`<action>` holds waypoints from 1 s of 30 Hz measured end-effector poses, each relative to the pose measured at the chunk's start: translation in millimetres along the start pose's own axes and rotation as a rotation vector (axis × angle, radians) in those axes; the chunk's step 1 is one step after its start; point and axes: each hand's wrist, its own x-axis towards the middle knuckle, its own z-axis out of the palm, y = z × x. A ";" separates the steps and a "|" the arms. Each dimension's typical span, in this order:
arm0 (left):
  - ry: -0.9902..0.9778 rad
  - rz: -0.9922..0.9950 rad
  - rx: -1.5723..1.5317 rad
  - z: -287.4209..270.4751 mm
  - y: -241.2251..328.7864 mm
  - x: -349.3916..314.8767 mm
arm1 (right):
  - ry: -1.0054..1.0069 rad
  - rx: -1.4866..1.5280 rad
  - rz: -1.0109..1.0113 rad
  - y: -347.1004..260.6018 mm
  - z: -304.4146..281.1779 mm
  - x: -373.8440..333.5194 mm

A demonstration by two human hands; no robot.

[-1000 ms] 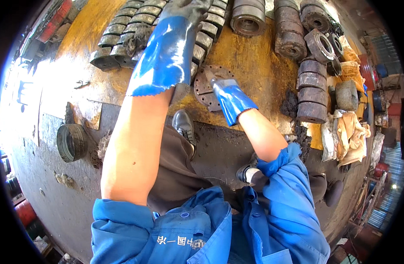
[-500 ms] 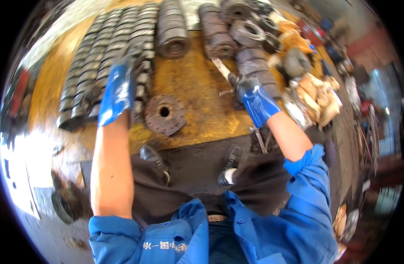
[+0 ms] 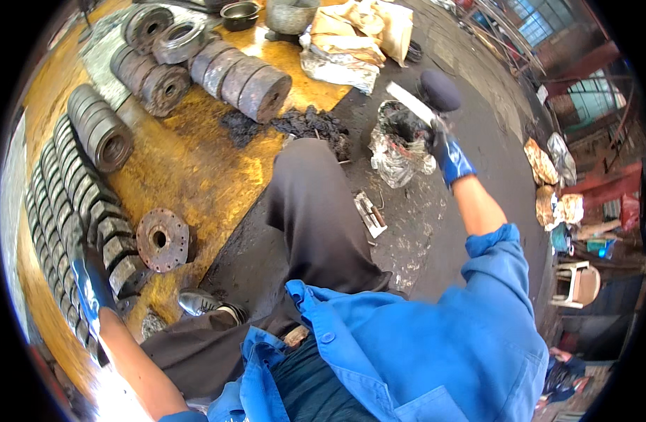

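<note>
My left hand, in a dark glove with a blue cuff, lies on the long rows of dark metal pieces at the left. Its fingers look stretched out, though they blend into the dark metal. My right hand, gloved the same way, is closed around a flat, pale strip-like scraper that points up and left. Just left of that hand, an open crumpled plastic bag with dark matter inside stands on the floor. A round drilled flange lies near the left hand.
Stacked rusty rings and a dark grimy heap lie on the yellow-stained sheet. Brown sacks and a grey pot stand farther back. A dark rounded object is beside the scraper. Small tools lie by my knee.
My view has swung to the right. My right hand, still gripping the scraper, has moved from beside the ring stack to the plastic bag. The left hand remains at the rows.
</note>
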 end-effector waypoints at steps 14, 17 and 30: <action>0.170 -0.311 0.055 37.4 -19.7 1.2 | 0.393 0.808 0.627 261.3 -137.3 -89.0; 0.073 -0.302 0.025 15.2 -41.1 7.1 | 0.432 0.743 0.714 282.7 -153.9 -116.4; -0.143 -0.142 0.230 -35.4 -71.9 -2.9 | -0.149 0.862 0.164 143.8 -111.3 -64.8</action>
